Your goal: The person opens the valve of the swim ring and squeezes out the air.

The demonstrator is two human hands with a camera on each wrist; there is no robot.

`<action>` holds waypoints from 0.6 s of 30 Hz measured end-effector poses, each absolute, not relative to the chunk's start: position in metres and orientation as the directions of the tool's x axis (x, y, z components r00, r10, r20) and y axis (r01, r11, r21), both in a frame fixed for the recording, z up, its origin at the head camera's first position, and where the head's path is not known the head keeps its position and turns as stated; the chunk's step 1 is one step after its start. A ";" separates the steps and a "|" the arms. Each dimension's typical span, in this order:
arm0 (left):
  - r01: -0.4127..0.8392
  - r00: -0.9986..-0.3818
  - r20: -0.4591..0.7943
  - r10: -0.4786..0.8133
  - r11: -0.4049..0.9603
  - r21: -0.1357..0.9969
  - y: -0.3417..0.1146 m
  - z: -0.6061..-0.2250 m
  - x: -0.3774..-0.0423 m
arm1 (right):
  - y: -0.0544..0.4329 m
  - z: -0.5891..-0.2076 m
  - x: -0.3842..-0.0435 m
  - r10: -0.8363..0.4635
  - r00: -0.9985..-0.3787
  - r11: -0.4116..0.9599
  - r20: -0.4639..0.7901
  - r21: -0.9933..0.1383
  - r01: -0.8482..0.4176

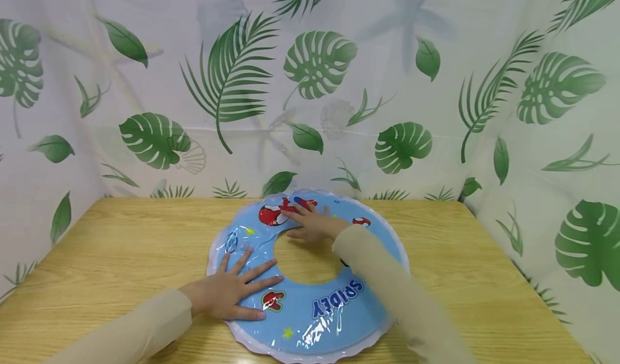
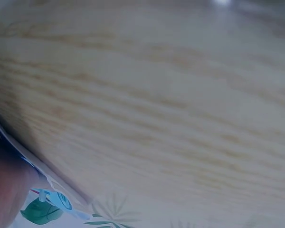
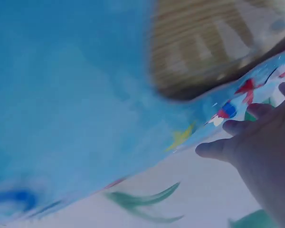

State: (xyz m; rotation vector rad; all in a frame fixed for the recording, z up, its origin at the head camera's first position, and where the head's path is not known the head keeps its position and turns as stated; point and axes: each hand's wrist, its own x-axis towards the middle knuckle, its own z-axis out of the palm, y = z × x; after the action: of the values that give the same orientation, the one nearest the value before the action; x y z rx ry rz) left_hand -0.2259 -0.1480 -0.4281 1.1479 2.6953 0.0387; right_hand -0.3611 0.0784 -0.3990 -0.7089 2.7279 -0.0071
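Observation:
A blue inflatable swim ring (image 1: 290, 321) with a clear scalloped edge lies on the wooden table, printed with red cartoon figures, stars and the word SPIDEY. My left hand (image 1: 227, 294) rests on its left side, palm down with the fingers spread. Over the far part of the ring's hole reaches my right hand (image 1: 315, 225), its fingers extended toward the red figure. In the right wrist view the right hand (image 3: 261, 137) shows straight, spread fingers by the ring's surface (image 3: 76, 104). Only a bit of the left hand (image 2: 9, 190) enters the left wrist view.
The wooden table (image 1: 145, 235) runs back to a white curtain (image 1: 339, 154) printed with green leaves, which also hangs along both sides. Through the ring's hole the wood grain shows.

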 end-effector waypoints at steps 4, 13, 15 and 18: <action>0.711 -0.673 -0.177 0.718 0.694 0.109 -0.148 -0.429 -0.226 | 0.107 -0.397 -0.365 -0.448 -0.849 0.894 -0.281 -0.125 -0.430; 0.716 -0.667 -0.173 0.725 0.687 0.123 -0.149 -0.430 -0.227 | 0.163 -0.404 -0.370 -0.385 -0.909 0.915 -0.159 -0.193 -0.354; 0.715 -0.666 -0.175 0.726 0.687 0.129 -0.149 -0.430 -0.228 | 0.171 -0.410 -0.371 -0.359 -0.922 0.924 -0.146 -0.198 -0.328; 0.712 -0.667 -0.177 0.723 0.689 0.132 -0.149 -0.431 -0.228 | 0.178 -0.419 -0.373 -0.332 -0.933 0.932 -0.142 -0.200 -0.301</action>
State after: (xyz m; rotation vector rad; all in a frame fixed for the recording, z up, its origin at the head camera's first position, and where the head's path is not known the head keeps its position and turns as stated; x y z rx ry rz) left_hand -0.2281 -0.1494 -0.4306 1.1572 2.6858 0.0756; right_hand -0.3730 0.1777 -0.4185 -0.4812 2.9165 -0.2607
